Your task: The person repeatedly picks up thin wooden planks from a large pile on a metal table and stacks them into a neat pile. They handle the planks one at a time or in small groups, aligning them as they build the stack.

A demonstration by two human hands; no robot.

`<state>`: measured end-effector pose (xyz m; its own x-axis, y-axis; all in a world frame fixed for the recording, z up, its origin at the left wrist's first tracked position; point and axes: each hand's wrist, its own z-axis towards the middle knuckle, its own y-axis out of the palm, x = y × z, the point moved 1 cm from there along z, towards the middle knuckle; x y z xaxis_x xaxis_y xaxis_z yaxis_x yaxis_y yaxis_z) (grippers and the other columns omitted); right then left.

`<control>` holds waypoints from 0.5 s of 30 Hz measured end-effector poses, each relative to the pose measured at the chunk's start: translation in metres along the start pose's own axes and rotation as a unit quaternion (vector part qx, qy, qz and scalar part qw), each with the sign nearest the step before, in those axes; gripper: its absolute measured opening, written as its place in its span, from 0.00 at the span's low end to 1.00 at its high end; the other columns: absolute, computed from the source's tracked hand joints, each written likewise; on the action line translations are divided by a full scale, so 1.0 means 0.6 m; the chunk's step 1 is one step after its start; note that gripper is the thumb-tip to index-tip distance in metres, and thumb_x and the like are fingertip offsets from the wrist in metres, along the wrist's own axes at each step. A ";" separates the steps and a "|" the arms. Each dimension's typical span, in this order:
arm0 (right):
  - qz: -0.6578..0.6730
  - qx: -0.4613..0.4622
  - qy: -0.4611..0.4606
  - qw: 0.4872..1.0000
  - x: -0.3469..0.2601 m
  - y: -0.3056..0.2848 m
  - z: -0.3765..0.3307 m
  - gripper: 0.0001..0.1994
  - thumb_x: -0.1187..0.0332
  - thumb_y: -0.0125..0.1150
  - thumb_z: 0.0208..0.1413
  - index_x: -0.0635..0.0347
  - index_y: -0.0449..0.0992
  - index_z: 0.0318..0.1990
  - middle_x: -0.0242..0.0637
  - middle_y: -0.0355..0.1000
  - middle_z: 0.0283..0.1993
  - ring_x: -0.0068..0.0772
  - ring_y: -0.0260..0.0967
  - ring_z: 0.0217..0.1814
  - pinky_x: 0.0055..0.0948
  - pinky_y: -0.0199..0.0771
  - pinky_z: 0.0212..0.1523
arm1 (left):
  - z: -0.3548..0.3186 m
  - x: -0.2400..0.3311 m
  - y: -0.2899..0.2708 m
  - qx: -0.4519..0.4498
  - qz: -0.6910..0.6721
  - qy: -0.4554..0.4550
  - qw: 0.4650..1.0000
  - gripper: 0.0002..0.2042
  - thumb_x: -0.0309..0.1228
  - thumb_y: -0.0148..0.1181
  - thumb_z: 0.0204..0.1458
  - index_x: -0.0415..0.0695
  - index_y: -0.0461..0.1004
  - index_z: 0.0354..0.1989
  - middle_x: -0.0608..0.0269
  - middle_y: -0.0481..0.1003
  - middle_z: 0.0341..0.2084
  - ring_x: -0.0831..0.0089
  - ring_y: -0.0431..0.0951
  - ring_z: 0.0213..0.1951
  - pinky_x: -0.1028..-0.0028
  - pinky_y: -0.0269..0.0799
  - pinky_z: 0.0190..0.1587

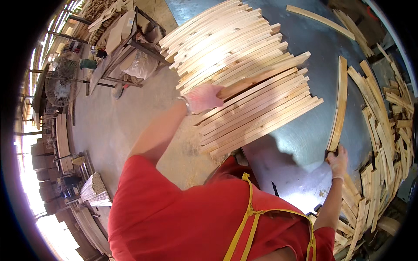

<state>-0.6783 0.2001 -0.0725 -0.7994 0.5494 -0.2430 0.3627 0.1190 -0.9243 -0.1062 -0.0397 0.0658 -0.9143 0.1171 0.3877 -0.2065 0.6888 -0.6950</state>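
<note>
Many pale wooden strips [226,48] lie side by side in a long row on the blue-grey metal tabletop [300,113]. My left hand [202,99], in a pinkish-white glove, is closed around the left end of a darker-faced wooden strip [261,79] within that row. This strip is tilted so that its broad face shows. At the right, my right hand [338,162] grips the near end of a single wooden strip [340,104], which points away from me, apart from the row. The fingertips of both hands are partly hidden.
A jumbled heap of wooden strips [379,174] runs along the right side. Another loose strip [321,21] lies at the far right of the tabletop. To the left are concrete floor [109,126], a wire fan [62,79] and a cluttered bench [126,48].
</note>
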 end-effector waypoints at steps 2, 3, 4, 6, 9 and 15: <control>-0.087 0.038 -0.039 0.995 0.047 0.047 -0.039 0.43 0.55 0.75 0.50 0.66 0.68 0.72 0.57 0.63 0.76 0.60 0.61 0.77 0.47 0.63 0.76 | -0.004 -0.070 -0.018 0.056 -0.089 0.040 0.994 0.21 0.33 0.70 0.55 0.38 0.79 0.55 0.61 0.82 0.35 0.72 0.80 0.41 0.67 0.78 0.49; -0.051 0.014 -0.030 0.998 0.054 0.050 -0.046 0.43 0.54 0.75 0.50 0.66 0.67 0.73 0.57 0.62 0.77 0.60 0.61 0.78 0.47 0.63 0.76 | -0.001 -0.097 -0.039 0.077 -0.067 0.001 0.995 0.22 0.32 0.72 0.54 0.39 0.79 0.57 0.61 0.83 0.36 0.73 0.81 0.42 0.68 0.78 0.49; -0.015 -0.010 -0.018 1.000 0.061 0.049 -0.055 0.43 0.53 0.74 0.51 0.65 0.67 0.73 0.58 0.61 0.78 0.60 0.60 0.78 0.46 0.62 0.77 | 0.009 -0.123 -0.061 0.097 -0.046 -0.036 0.994 0.24 0.32 0.74 0.53 0.39 0.80 0.59 0.61 0.84 0.38 0.74 0.81 0.43 0.70 0.78 0.49; 0.249 -0.062 0.043 0.966 0.043 0.034 -0.049 0.43 0.52 0.74 0.52 0.64 0.67 0.73 0.60 0.62 0.76 0.61 0.62 0.76 0.47 0.64 0.76 | 0.028 -0.208 -0.079 0.116 -0.165 -0.004 0.979 0.29 0.34 0.74 0.53 0.40 0.77 0.65 0.57 0.86 0.42 0.71 0.83 0.46 0.72 0.78 0.52; 0.081 0.149 0.039 0.985 -0.022 0.033 0.013 0.42 0.53 0.73 0.55 0.64 0.64 0.74 0.55 0.70 0.68 0.57 0.70 0.69 0.46 0.70 0.69 | 0.063 -0.261 -0.109 0.187 -0.081 -0.079 0.976 0.30 0.36 0.74 0.53 0.42 0.77 0.66 0.54 0.85 0.50 0.65 0.85 0.48 0.70 0.80 0.55; 0.222 0.072 0.079 0.969 -0.105 0.048 0.008 0.42 0.63 0.70 0.60 0.68 0.56 0.78 0.43 0.75 0.51 0.38 0.74 0.49 0.36 0.76 0.52 | -0.047 -0.275 -0.011 0.335 -0.065 -0.097 0.935 0.24 0.49 0.64 0.58 0.41 0.83 0.51 0.47 0.84 0.42 0.50 0.84 0.46 0.56 0.78 0.52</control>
<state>-0.6196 0.1649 -0.0851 -0.4924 0.6410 -0.5889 0.5747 -0.2688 -0.7730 0.0556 -0.0435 0.0238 -0.8985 -0.1139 0.4238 -0.4334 0.0777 -0.8979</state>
